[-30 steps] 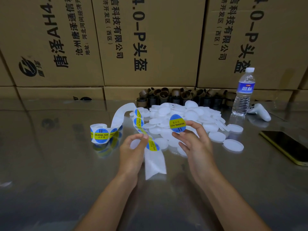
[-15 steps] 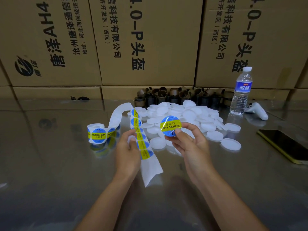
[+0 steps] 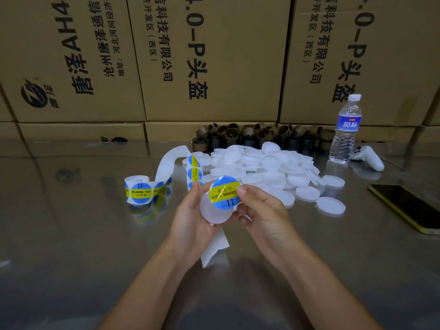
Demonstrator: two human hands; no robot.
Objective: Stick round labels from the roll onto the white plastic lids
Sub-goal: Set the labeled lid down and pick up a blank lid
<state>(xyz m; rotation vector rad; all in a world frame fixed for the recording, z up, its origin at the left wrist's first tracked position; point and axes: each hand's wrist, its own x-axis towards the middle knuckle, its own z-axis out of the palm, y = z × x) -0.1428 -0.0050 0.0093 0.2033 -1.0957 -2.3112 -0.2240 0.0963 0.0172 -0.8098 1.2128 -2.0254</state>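
White plastic forms the round lid (image 3: 212, 213) cupped in the left hand (image 3: 190, 222), whose fingers curl round its rim. The right hand (image 3: 262, 210) pinches a round blue-and-yellow label (image 3: 223, 195) between thumb and fingertips. The label lies tilted over the lid's upper part, and I cannot tell whether it has stuck. Both hands hover above the shiny grey metal table (image 3: 71, 234). Just to their left stands the roll of labels (image 3: 139, 189). Its white backing strip (image 3: 171, 160) arches up, carries more labels down behind the left hand and ends under the wrists. Behind the hands lies a heap of white plastic lids (image 3: 266, 167), with a few loose at its right edge. Further back are brown cardboard cores (image 3: 257, 134), a clear water bottle with a blue wrapper (image 3: 345, 134) and a white game controller (image 3: 369, 158). At the right lies a dark phone in a yellow case (image 3: 409, 208). Brown cardboard boxes (image 3: 214, 55) printed in black stand along the back.
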